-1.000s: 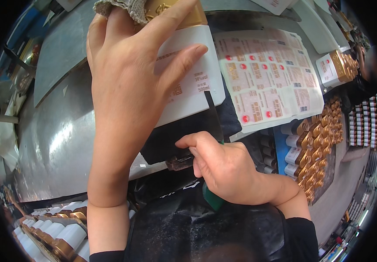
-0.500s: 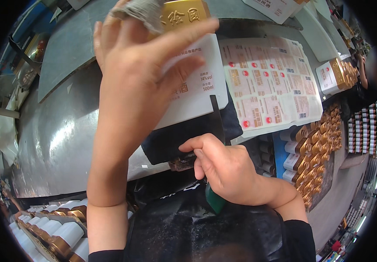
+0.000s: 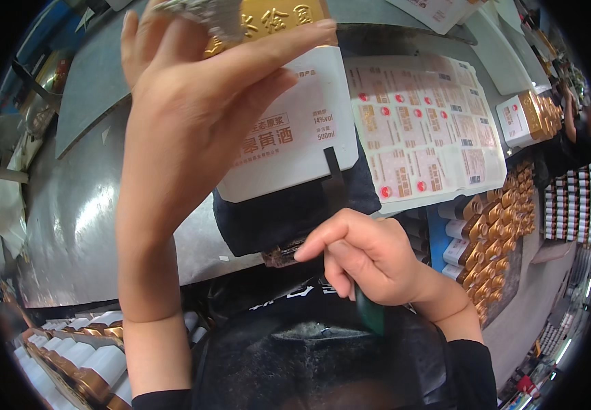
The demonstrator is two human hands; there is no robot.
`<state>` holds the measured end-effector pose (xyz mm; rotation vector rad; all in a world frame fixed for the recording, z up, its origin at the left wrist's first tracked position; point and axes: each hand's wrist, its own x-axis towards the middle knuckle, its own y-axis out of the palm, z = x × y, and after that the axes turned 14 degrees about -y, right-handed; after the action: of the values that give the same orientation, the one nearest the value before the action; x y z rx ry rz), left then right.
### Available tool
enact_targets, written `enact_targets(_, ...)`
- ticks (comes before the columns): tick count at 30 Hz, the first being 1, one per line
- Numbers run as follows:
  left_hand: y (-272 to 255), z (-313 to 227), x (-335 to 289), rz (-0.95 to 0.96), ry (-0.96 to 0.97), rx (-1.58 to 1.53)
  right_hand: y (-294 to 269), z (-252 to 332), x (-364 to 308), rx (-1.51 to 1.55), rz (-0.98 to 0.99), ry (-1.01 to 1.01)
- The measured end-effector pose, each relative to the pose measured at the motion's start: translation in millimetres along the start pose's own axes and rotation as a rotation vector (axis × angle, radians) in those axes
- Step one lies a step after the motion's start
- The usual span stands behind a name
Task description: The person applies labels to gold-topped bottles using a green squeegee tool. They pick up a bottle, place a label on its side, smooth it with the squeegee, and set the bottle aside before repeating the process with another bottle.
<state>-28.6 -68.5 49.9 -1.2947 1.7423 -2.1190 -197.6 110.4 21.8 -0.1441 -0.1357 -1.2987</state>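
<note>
Bottle [image 3: 312, 147], top cut off! Left hand [image 3: 182, 116] has slid left, cloth [image 3: 225, 16] blurred, grip I can't tell; right hand [image 3: 374, 256] clenches tool [image 3: 334, 171].

The left hand [image 3: 189, 116] partly hides the white bottle [image 3: 312, 96]; what seems a blurred grey cloth [image 3: 221, 16] is cut off above.

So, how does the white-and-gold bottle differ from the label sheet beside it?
The white-and-gold bottle is a thick container; the label sheet is thin and flat. The bottle has a gold top; the sheet shows repeated red dots. Both carry print on pale surfaces.
</note>
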Motion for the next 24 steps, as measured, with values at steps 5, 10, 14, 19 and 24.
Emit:
enact_targets(5, -8, -32, 0, 0.18, -0.255, 0.15, -1, -5, -2, 0.164, -0.018, -0.048)
enact_targets(10, -8, -29, -3, 0.143, -0.208, -0.008, -1, -8, -2, 0.115, -0.028, -0.044)
enact_targets(14, -8, -25, -8, 0.108, -0.176, -0.102, -4, -7, -1, 0.085, -0.001, -0.034)
enact_targets(19, -8, -32, -3, 0.04, -0.109, -0.161, -5, -6, -1, 0.101, -0.008, -0.03)
enact_targets(24, 6, -35, 8, 0.023, -0.084, -0.118, -10, -5, -2, 0.138, 0.026, 0.034)
